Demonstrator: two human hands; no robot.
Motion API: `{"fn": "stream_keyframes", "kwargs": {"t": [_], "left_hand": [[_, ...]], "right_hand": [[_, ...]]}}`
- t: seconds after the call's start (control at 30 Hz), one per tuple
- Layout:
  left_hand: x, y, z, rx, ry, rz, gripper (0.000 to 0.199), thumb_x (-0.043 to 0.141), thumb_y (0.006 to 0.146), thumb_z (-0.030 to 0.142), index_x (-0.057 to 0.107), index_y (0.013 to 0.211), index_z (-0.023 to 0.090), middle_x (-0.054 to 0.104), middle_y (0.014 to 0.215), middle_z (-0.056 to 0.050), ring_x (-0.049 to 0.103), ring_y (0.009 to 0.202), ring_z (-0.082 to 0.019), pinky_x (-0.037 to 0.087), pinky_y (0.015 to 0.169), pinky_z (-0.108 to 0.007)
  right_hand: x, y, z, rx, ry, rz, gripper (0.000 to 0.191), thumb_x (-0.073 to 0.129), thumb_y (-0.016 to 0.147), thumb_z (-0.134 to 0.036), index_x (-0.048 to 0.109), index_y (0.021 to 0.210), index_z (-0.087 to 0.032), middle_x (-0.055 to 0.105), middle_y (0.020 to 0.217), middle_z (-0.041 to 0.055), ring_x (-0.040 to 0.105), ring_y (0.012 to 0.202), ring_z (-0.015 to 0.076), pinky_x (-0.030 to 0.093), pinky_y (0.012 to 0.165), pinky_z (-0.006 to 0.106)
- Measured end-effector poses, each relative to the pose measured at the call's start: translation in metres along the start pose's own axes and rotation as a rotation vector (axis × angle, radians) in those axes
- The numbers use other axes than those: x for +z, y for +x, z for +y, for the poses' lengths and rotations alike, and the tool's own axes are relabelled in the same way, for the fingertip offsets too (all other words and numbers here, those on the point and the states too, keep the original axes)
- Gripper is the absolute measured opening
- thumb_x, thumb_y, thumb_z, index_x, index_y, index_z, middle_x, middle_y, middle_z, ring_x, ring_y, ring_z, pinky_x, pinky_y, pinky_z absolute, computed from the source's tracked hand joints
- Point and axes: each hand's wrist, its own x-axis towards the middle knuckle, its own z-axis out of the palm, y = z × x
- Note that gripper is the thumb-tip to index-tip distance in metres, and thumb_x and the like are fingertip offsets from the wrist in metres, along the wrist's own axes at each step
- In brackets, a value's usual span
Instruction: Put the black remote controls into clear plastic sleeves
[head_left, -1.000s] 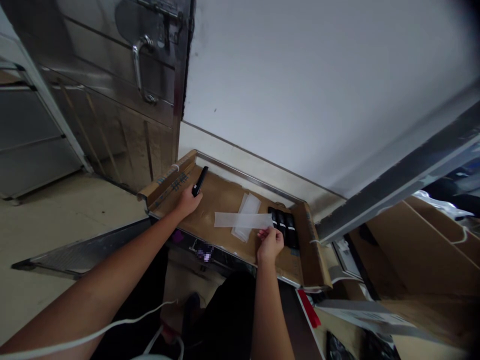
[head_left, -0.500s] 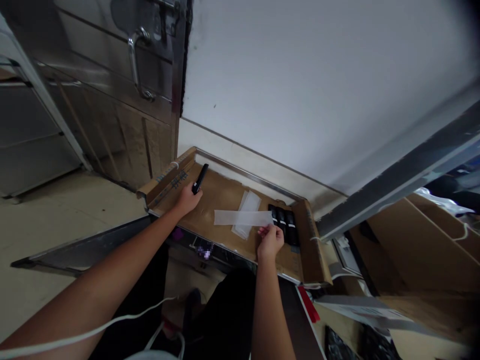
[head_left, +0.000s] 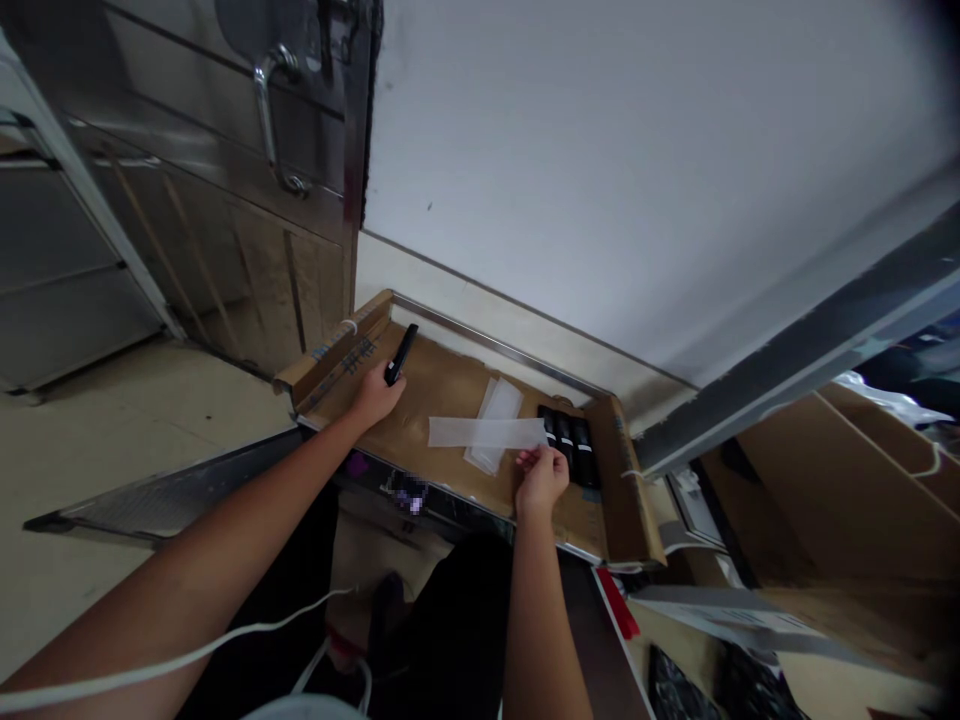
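My left hand (head_left: 379,393) is closed around the lower end of a slim black object (head_left: 403,352), which tilts up over the left part of a cardboard-lined tray (head_left: 435,380). In my right hand (head_left: 543,480) the fingers pinch the right end of a translucent plastic sleeve (head_left: 472,433), stretched out flat to the left. Beneath it, a small pile of similar sleeves (head_left: 500,400) lies on the cardboard. Several black objects with white bands (head_left: 584,455) lie side by side to the right of my right hand.
A white wall (head_left: 600,180) rises behind the tray. Metal door with a handle (head_left: 266,125) at upper left. Large cardboard boxes (head_left: 810,500) stand on the right. A white cord (head_left: 247,635) crosses my left forearm. Black bags (head_left: 675,685) lie at lower right.
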Motion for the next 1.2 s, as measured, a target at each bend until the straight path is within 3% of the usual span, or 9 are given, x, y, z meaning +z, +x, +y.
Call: {"fn": "stream_keyframes", "kwargs": {"t": [1.2], "left_hand": [[0.0,-0.0015,0.0028,0.011,-0.012,-0.003,0.011,0.058,0.078,0.027,0.059,0.085,0.019,0.066,0.082,-0.005,0.063,0.082,-0.021,0.046,0.077,-0.031]], "right_hand": [[-0.001,0.001,0.0004,-0.005,0.019,-0.014,0.027,0.068,0.066,-0.035,0.052,0.08,-0.02,0.061,0.06,-0.0052,0.058,0.051,0.0112,0.049,0.045,0.02]]}}
